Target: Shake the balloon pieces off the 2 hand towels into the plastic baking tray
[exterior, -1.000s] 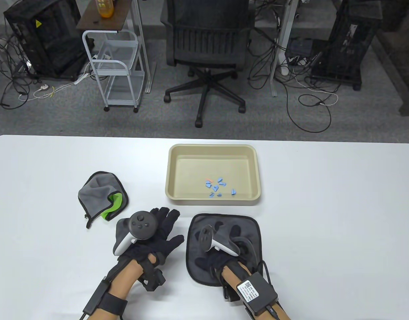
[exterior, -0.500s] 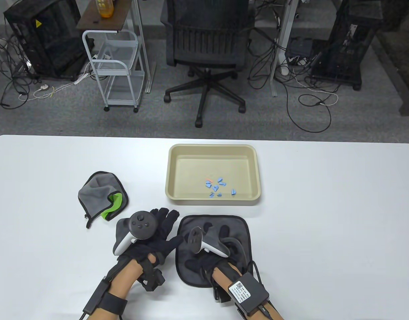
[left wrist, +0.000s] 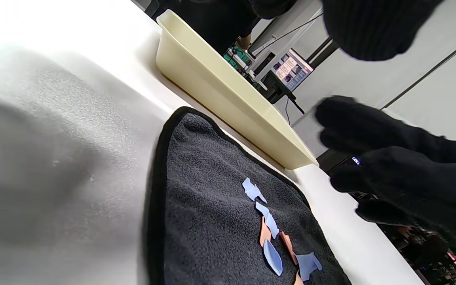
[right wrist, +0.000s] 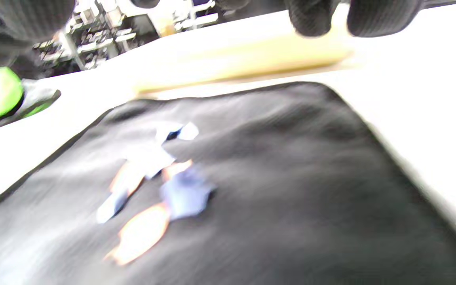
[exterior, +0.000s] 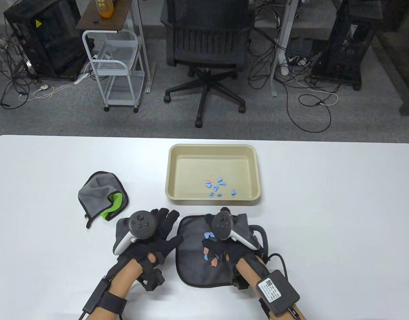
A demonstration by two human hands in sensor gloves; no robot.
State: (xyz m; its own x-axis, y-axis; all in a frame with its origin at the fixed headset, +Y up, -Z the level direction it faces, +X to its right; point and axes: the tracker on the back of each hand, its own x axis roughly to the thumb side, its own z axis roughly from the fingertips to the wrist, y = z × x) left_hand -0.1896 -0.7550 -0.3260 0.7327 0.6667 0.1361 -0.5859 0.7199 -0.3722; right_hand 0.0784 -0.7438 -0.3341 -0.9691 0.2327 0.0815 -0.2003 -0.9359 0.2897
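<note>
A dark grey hand towel [exterior: 194,266] lies flat near the table's front edge, with several blue and orange balloon pieces [exterior: 209,250] on it. My right hand [exterior: 226,246] hovers over the towel's right half with relaxed fingers that hold nothing; the left wrist view shows it [left wrist: 390,158] above the cloth [left wrist: 212,198]. Beside the towel, my left hand [exterior: 166,228] lies flat on the table, its thumb at the towel's left edge. The beige plastic tray [exterior: 212,148] just beyond holds several blue pieces [exterior: 219,187]. A second towel [exterior: 97,191], grey with green inside, lies crumpled to the left.
The white table [exterior: 324,200] is bare to the right of the tray. An office chair [exterior: 207,50], a white trolley [exterior: 114,66] and cables stand on the floor behind the table's far edge.
My right hand slid the dark towel a little leftward, then shifted right and lifted off it, uncovering the balloon pieces. The left hand has stayed still.
</note>
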